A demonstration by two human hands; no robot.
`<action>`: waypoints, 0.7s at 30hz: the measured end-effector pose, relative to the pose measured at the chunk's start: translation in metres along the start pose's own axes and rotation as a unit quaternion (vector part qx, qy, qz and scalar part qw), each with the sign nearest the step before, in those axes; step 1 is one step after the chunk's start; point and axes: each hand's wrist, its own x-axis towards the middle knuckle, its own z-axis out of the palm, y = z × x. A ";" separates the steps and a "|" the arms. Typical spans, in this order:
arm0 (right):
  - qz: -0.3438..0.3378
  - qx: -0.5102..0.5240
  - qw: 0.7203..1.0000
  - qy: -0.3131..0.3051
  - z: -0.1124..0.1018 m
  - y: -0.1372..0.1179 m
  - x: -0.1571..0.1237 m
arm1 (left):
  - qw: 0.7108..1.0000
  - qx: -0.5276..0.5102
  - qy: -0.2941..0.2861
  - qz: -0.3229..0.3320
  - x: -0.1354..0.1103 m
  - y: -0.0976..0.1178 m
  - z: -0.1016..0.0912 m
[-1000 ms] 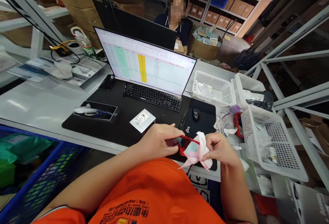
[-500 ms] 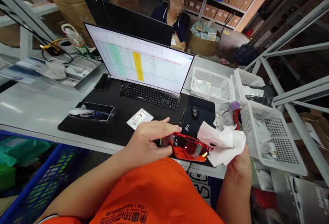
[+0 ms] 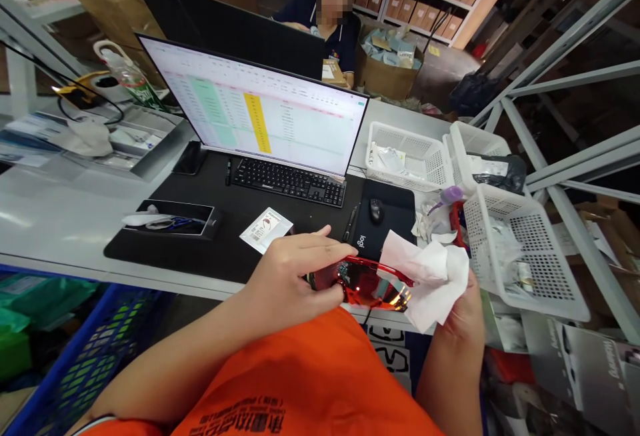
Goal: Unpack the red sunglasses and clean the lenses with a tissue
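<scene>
Red mirrored sports sunglasses (image 3: 373, 284) are held level over the near table edge, close to my orange shirt. My left hand (image 3: 295, 269) grips them at one end, thumb below and fingers above. A crumpled white tissue (image 3: 430, 276) is in my right hand (image 3: 465, 306), its folds covering the other end of the sunglasses. The tissue hides most of the right fingers. Just beyond my left hand lies a white printed card (image 3: 266, 229). An open dark box (image 3: 173, 221) with a white and blue cloth-like item sits further left.
A monitor (image 3: 260, 109) and keyboard (image 3: 290, 181) stand ahead, with a mouse (image 3: 377, 211) to their right. White baskets (image 3: 525, 249) line the right side. A blue crate (image 3: 90, 349) is low at left. Behind the monitor is a co-worker (image 3: 345, 39) beside a carton (image 3: 383, 76).
The sunglasses have turned slightly, and their lens reflections differ. The tissue and my right hand have shifted a little left. The whole view has moved slightly.
</scene>
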 end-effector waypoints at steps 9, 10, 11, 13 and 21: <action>0.017 0.053 0.998 0.031 0.004 -0.001 -0.001 | 0.999 0.030 -0.003 0.014 -0.004 0.001 0.001; 0.019 0.046 0.998 0.028 0.004 0.000 -0.001 | 0.999 0.032 -0.007 0.010 -0.004 0.002 0.001; 0.024 0.046 0.998 0.030 0.005 0.000 -0.002 | 0.999 0.032 -0.011 0.002 -0.004 0.002 0.001; 0.056 0.072 0.995 0.031 0.006 0.000 -0.003 | 0.999 0.027 -0.016 -0.020 -0.005 0.003 0.000; 0.030 0.063 0.997 0.029 0.000 0.011 -0.006 | 0.997 -0.013 -0.019 -0.080 -0.003 0.004 -0.005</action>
